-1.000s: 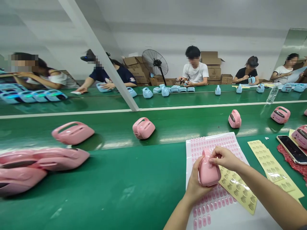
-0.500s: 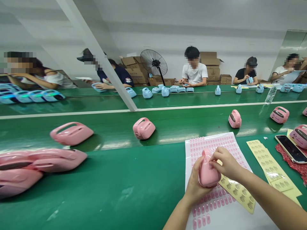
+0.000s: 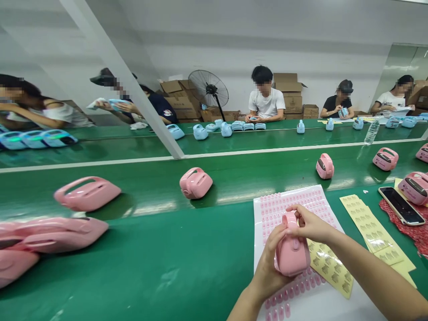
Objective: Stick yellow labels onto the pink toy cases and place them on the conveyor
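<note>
Since 1 s ago the pink case (image 3: 294, 256) has tipped back a bit & the right hand (image 3: 309, 223) has slid off its face up to the top end, so a small oval tab on the face now shows. Left hand (image 3: 270, 264) is wrapped round the case's left side & underside, clamped on it. Right thumb & fingers (image 3: 299, 214) pinch the case's top edge, so both hands are together on the one item. It's held just above the white sheet of pink stickers (image 3: 267, 207), at the near side of the green bench (image 3: 167, 267). Yellow sticker sheet (image 3: 331, 267) lies partly on the white one, under the right wrist. 2nd yellow sheet (image 3: 368, 223) sits just to the right, then a phone (image 3: 399, 205) by a red cloth (image 3: 417, 232). On the belt (image 3: 234, 178) behind are separate pink units: nearest one (image 3: 195, 183) left of the sheet, another (image 3: 325, 166) beyond it. Pile of pink shells (image 3: 53, 232) far left. Across the far side, co-workers sit w/ blue units (image 3: 200, 132); floor fan (image 3: 207, 89) behind them.
</note>
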{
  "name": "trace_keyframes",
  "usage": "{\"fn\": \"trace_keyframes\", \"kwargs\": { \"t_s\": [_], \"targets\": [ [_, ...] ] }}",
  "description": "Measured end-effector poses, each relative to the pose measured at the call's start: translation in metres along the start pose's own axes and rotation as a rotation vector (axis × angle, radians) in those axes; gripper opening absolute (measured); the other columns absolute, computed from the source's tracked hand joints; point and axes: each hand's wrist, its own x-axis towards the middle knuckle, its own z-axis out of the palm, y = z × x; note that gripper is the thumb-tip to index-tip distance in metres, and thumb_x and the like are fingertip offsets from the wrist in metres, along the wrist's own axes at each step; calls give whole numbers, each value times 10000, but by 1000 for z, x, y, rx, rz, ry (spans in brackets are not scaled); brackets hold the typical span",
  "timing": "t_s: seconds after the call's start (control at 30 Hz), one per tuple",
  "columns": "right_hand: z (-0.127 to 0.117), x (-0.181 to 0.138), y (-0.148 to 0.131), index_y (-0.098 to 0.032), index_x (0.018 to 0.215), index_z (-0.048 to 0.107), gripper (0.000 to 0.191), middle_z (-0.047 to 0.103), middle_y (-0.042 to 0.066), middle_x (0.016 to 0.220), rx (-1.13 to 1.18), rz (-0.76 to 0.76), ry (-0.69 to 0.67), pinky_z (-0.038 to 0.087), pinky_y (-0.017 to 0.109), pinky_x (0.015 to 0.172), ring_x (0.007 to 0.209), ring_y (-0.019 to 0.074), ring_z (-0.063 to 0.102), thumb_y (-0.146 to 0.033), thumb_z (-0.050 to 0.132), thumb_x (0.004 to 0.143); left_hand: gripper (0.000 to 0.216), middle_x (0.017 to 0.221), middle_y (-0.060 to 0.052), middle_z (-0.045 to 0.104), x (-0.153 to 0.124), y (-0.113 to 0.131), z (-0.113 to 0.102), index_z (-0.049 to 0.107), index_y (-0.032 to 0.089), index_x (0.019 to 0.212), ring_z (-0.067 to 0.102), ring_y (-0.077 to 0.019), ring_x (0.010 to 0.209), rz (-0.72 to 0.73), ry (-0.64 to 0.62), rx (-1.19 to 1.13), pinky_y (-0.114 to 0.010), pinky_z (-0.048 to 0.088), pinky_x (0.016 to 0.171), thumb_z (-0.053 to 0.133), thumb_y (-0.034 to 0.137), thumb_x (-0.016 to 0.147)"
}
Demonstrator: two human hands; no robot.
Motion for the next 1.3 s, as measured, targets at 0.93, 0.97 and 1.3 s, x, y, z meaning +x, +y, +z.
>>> {"fn": "trace_keyframes", "kwargs": {
  "t_s": [0.93,0.97,1.3],
  "targets": [
    [-79,176,14,-145,1023,543,247,580,50,1003,-470,200,540,483,343,728,843,154,574,-314,503,848,363,1163,-82,593,-3,-52,-17,542,250,1097,481,-255,1155,-50,-565,801,-366,404,964,546,270,734],
    [-79,176,18,-147,1055,533,266,572,56,1038,-480,201,522,489,358,742,868,160,576,-318,498,853,357,1164,-79,593,-3,-51,-17,539,253,1098,475,-250,1161,-50,-570,806,-362,400,969,542,272,741],
    [-72,105,35,-179,1141,541,373,562,94,1107,-734,72,386,387,323,880,1007,205,534,-173,523,769,365,1224,-91,553,-3,-36,-7,542,235,1097,427,-259,1203,-124,-624,880,-432,352,1003,540,222,731]
  ]
}}
